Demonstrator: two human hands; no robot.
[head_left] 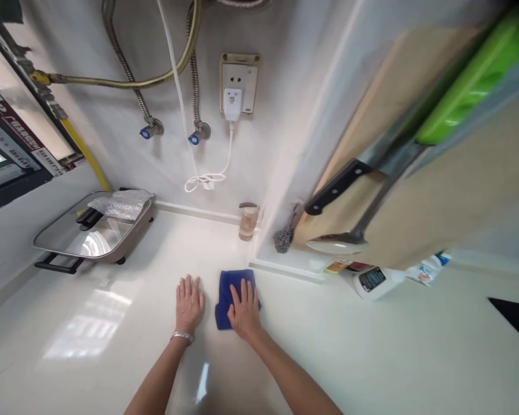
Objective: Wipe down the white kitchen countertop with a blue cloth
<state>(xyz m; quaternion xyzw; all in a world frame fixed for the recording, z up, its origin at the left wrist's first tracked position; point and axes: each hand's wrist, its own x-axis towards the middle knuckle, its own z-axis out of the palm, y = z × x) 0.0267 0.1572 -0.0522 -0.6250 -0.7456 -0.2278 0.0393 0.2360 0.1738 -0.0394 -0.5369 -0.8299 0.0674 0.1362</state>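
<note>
A folded blue cloth (pixel 225 314) lies flat on the white countertop (pixel 320 346). My right hand (pixel 245 311) rests on top of it, palm down, with the fingers stretched out and pressing the fabric rather than gripping it. To the left of the cloth, my left hand (pixel 189 305) lies flat on the bare counter, fingers extended and holding nothing. A metal bracelet (pixel 182 336) circles the left wrist. Beyond the cloth, a small glass jar (pixel 248 221) stands against the back wall near the corner.
At the left sits an electric pan (pixel 90 230) with a glass lid and a plastic bag (pixel 123 204) on it. A ladle (pixel 339 245) and a black-handled knife (pixel 339 187) hang at right, above a white bottle (pixel 374 283). A plugged-in cord (pixel 231 147) hangs on the wall.
</note>
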